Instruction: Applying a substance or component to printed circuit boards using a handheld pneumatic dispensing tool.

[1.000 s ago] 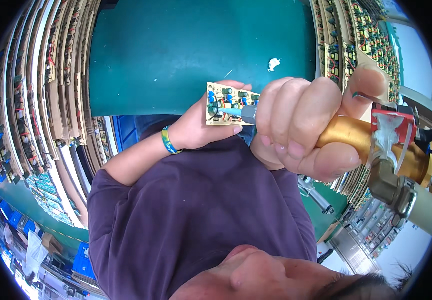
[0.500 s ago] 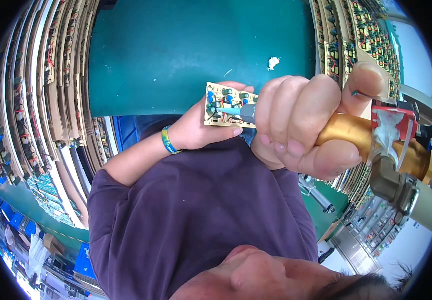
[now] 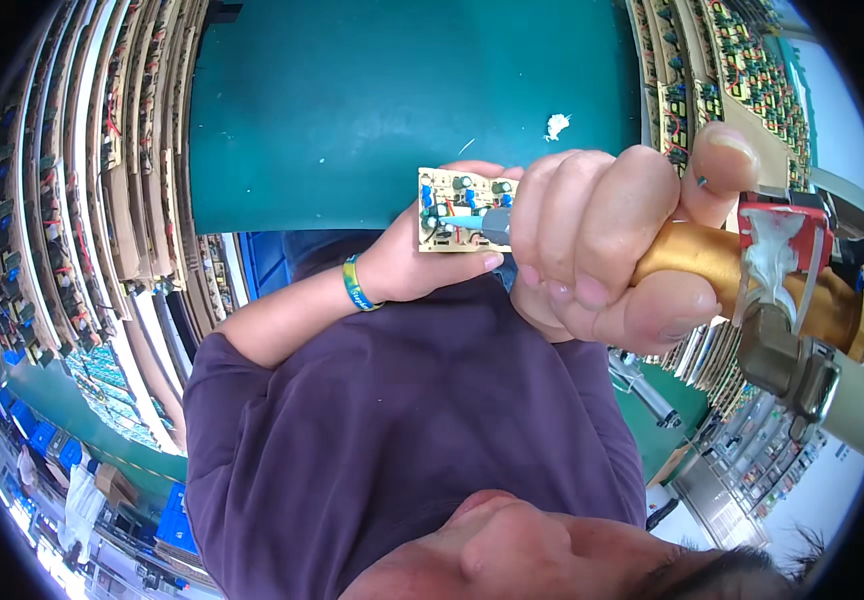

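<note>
The circuit board (image 3: pixel 435 240), a small tan rectangle crowded with green and blue round parts plus a bit of red and dark wire, sits near the middle of the frame. The left hand (image 3: pixel 404 262) grips it by its edges, thumb along the lower side. The right hand (image 3: pixel 597 235) has its fingers curled firmly around a tool (image 3: pixel 687 262) with a smooth gold metal barrel; its pale blue tip (image 3: pixel 464 222) lies over the board, whether touching I cannot tell. A red block (image 3: pixel 810 245) smeared with whitish stuff and a thick pale hose (image 3: pixel 850 405) are at right. Behind spreads a smooth green tabletop (image 3: pixel 352 100) with a crumpled white scrap (image 3: pixel 557 127). Cardboard-layered stacks of boards (image 3: pixel 117 190) fill the left side; blue bins (image 3: pixel 176 515) show lower left.
</note>
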The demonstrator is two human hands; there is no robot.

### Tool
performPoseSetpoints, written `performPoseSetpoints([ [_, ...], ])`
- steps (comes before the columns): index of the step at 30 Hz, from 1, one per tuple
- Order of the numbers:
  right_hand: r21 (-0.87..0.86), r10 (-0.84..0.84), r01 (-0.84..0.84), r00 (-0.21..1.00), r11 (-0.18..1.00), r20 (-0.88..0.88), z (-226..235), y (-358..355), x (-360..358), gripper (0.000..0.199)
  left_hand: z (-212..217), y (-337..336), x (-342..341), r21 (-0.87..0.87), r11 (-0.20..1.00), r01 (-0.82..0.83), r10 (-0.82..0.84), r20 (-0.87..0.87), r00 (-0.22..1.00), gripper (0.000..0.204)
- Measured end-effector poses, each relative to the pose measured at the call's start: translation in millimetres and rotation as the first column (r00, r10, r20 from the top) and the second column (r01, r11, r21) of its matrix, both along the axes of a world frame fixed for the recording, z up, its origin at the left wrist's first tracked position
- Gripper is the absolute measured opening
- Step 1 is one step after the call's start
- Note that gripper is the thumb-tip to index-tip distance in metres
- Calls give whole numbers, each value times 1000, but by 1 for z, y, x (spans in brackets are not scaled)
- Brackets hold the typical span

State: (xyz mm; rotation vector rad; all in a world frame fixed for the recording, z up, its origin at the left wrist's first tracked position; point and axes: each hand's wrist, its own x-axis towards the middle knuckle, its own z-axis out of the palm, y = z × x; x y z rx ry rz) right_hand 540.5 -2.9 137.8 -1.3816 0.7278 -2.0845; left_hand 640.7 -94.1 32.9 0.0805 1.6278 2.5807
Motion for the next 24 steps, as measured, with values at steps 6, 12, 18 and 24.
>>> performPoseSetpoints([
  [6, 15, -151, 151, 988, 988, 26, -3, -3, 8, 56, 3, -2, 0, -5, 1000, 1, -1, -4, 1000, 68],
  [12, 75, -120, 119, 993, 990, 7, 4, 5, 4, 61, -1, 1, 8, 219, 974, -53, 61, -27, 998, 68],
  [18, 101, -102, 101, 995, 990, 3, 6, 8, -2, 66, 4, -7, 5, -50, 997, -54, 51, -59, 997, 67],
  [24, 16, -67, 66, 996, 998, 54, 3, 7, -11, 67, -6, -6, 10, 128, 991, -40, 47, -56, 997, 66],
])
